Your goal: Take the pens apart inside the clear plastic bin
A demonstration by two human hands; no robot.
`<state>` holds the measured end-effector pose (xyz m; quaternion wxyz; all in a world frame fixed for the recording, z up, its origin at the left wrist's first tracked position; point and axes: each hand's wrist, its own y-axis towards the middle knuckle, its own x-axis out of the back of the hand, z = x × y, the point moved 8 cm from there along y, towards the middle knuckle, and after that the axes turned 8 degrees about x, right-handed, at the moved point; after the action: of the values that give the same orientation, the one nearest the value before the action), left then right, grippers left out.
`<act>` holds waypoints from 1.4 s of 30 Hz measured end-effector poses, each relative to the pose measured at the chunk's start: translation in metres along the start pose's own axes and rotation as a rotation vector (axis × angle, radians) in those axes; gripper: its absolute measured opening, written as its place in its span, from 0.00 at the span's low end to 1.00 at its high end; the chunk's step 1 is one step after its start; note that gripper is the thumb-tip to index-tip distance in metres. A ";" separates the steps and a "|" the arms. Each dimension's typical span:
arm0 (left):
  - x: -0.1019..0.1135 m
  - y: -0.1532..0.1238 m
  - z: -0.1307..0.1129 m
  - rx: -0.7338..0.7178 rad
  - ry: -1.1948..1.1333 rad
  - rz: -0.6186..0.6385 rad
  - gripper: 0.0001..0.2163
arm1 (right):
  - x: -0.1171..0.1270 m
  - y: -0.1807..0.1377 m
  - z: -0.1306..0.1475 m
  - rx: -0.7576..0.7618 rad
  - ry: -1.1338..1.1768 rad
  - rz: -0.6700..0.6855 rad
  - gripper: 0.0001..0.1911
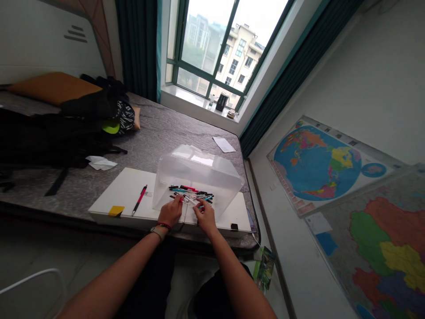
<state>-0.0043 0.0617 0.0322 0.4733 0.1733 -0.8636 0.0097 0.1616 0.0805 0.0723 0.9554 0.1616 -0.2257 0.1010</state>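
Note:
A clear plastic box (199,173) stands on a white board (126,190) laid on a grey mattress. Several pens (191,191) in red, teal and black lie in a heap inside the box at its near side. My left hand (171,212), with a red cord and a watch at the wrist, reaches into the heap with its fingers closed on a pen. My right hand (206,215) is beside it, its fingers pinched on another pen. A single red pen (140,199) lies on the board to the left of the box.
A yellow sticky pad (116,210) sits at the board's near left corner. Black bags and clothes (66,128) pile on the mattress at left, with crumpled paper (99,163) nearby. A paper slip (224,144) lies behind the box. Wall maps (318,164) hang at right.

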 end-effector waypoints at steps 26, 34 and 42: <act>0.001 0.000 0.000 0.001 0.004 -0.001 0.18 | -0.009 0.076 -0.018 0.067 -0.925 0.483 0.09; 0.001 0.001 0.000 0.003 0.008 -0.010 0.18 | 0.009 0.077 0.016 0.199 -0.572 0.285 0.08; -0.002 0.001 0.000 0.015 0.035 0.014 0.17 | 0.039 0.001 0.050 0.204 -0.099 0.017 0.06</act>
<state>-0.0037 0.0630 0.0301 0.4871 0.1706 -0.8562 0.0225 0.1759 0.0684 0.1335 0.9207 0.2610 -0.2624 0.1235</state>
